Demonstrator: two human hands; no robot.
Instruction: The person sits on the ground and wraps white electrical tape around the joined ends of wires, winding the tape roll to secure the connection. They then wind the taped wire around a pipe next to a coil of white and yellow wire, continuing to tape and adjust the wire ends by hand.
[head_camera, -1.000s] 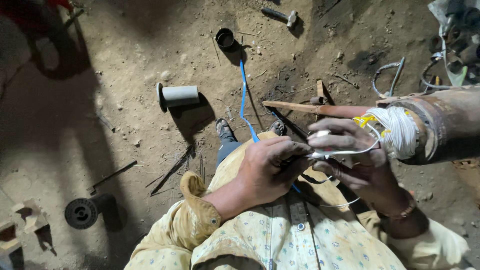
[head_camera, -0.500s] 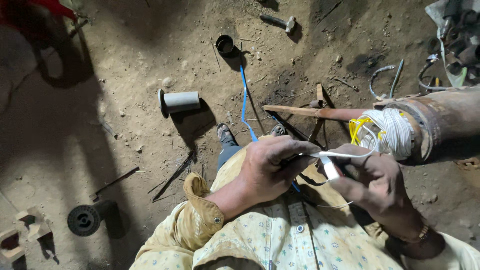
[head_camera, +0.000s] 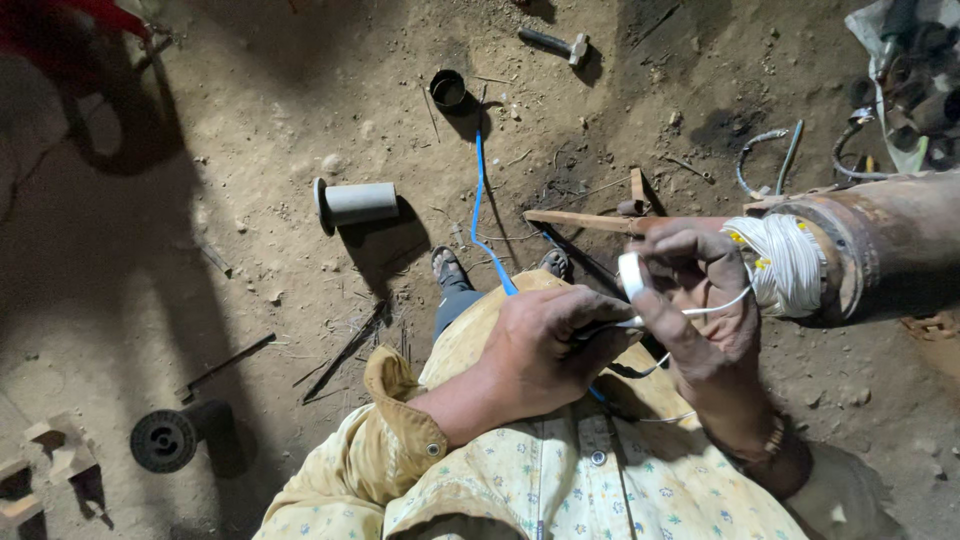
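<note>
My left hand rests on my lap, pinching a thin white wire near its end. That wire runs up to a coil of white wire wound around the end of a rusty cylinder at the right. My right hand is raised beside the coil and grips a small white roll of tape between thumb and fingers, with the wire passing across its palm. A blue wire trails from my lap across the dirt.
The ground is loose dirt. On it lie a grey flanged tube, a small black cup, a hammer, a black pulley wheel, metal rods and a wooden stick. Cables and scrap pile at top right.
My right hand has risen from my lap toward the coil, carrying the white tape roll. The left hand stays on my lap holding the wire.
</note>
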